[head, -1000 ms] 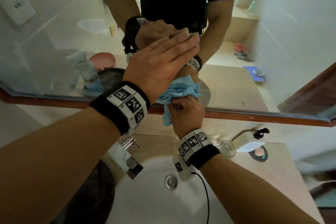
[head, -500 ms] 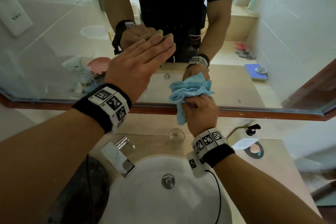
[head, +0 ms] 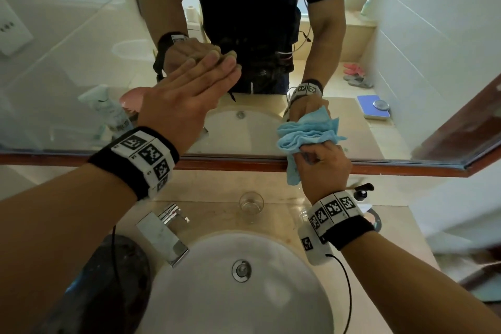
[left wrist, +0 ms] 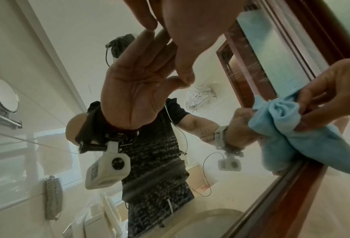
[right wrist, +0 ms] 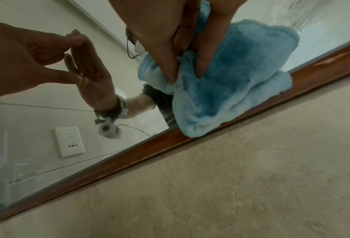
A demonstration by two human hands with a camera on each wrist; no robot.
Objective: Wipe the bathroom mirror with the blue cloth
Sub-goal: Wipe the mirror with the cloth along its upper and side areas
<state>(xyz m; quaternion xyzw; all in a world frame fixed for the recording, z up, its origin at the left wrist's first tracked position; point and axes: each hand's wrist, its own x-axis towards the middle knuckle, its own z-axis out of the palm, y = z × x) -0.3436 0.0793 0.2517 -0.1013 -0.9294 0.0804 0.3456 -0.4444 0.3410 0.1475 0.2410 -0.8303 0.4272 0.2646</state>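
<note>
blue cloth [right wrist: 227, 90]: soft, fluffy fabric
mirror [head: 67, 76]: glossy glass
mirror frame [right wrist: 141, 151]: polished reddish wood
table [head: 217, 214]: smooth beige stone
tap [head: 173, 236]: shiny metal

Below me sits a white basin [head: 206, 293], its chrome tap [head: 168, 236] at ten o'clock. A clear glass [head: 251, 205] stands at twelve o'clock, a soap pump [head: 362, 192] at two o'clock.

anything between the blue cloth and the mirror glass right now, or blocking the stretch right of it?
Nothing visible. The right hand grips the blue cloth, bunched against the mirror just above its wooden frame. The left hand, fingers straight, touches the glass farther left, off that stretch.
</note>
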